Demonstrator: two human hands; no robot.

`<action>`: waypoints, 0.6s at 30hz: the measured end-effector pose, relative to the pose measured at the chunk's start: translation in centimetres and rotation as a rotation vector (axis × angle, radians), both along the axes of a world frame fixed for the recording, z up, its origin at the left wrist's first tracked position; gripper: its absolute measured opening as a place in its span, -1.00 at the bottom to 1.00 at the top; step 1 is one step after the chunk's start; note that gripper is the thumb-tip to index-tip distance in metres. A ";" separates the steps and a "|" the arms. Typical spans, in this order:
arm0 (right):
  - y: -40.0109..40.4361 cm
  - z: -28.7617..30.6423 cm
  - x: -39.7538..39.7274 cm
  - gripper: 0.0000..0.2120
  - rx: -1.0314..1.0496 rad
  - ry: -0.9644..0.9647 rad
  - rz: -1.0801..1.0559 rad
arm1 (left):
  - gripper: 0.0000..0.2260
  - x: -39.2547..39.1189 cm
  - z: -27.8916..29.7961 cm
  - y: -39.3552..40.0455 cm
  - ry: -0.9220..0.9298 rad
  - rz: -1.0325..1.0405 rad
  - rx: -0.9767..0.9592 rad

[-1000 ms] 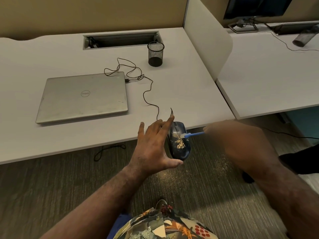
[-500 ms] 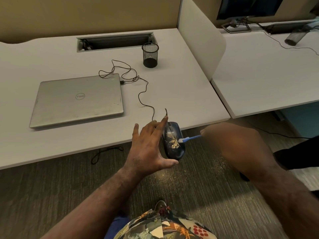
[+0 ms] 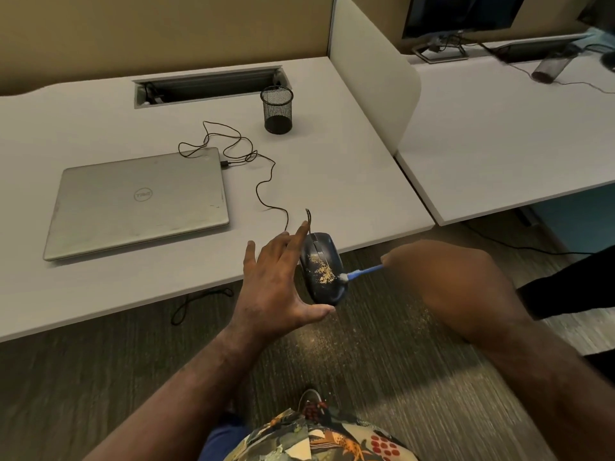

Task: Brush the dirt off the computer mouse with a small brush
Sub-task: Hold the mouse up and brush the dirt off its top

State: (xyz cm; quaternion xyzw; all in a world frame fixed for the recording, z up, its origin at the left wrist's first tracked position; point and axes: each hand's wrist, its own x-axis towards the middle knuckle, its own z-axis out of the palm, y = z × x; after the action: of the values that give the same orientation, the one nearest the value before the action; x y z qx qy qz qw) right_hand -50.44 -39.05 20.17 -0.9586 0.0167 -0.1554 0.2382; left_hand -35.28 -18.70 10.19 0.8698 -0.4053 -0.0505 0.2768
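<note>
A dirty mouse held out past the desk edge, with a brush on it.

The white desk [image 3: 332,181] fills the top. A shut laptop [image 3: 139,201] lies at 9 o'clock. A black mesh cup [image 3: 277,109] stands at 12 o'clock; I cannot tell what is in it. The left hand [image 3: 276,287] holds the mouse [image 3: 322,267] between thumb and fingers, near the middle. Yellow dirt [image 3: 321,269] sits on the mouse. The right hand [image 3: 442,281], at 3 o'clock, pinches the blue brush [image 3: 361,272], tip touching the mouse.
</note>
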 end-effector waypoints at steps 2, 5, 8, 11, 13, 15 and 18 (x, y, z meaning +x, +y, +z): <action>-0.1 -0.2 -0.3 -0.75 0.020 -0.019 -0.016 | 0.14 0.2 0.0 0.1 0.004 0.010 0.000; -0.2 -0.6 -0.4 -0.74 0.035 -0.070 -0.046 | 0.14 0.2 0.0 0.0 0.002 0.005 0.014; 0.0 -0.8 -0.1 -0.74 0.021 -0.110 -0.050 | 0.13 0.0 0.1 -0.3 0.014 -0.008 0.013; 0.1 -0.9 -0.1 -0.75 0.029 -0.087 -0.023 | 0.13 -0.1 0.2 -0.4 0.019 -0.009 0.012; 0.1 -0.9 -0.2 -0.75 0.023 -0.051 -0.006 | 0.13 0.0 0.2 -0.3 0.021 -0.003 0.010; -0.1 -0.9 -0.3 -0.73 0.018 -0.027 -0.011 | 0.13 0.2 0.1 -0.2 0.023 0.002 0.010; -0.2 -1.0 -0.3 -0.74 0.033 -0.040 -0.051 | 0.13 0.3 0.1 0.0 0.019 0.006 0.006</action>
State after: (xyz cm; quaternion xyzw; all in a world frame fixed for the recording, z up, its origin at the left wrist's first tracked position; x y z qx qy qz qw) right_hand -50.74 -39.30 19.21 -0.9504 0.0391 -0.1803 0.2502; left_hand -35.03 -18.72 10.27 0.8713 -0.3998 -0.0590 0.2784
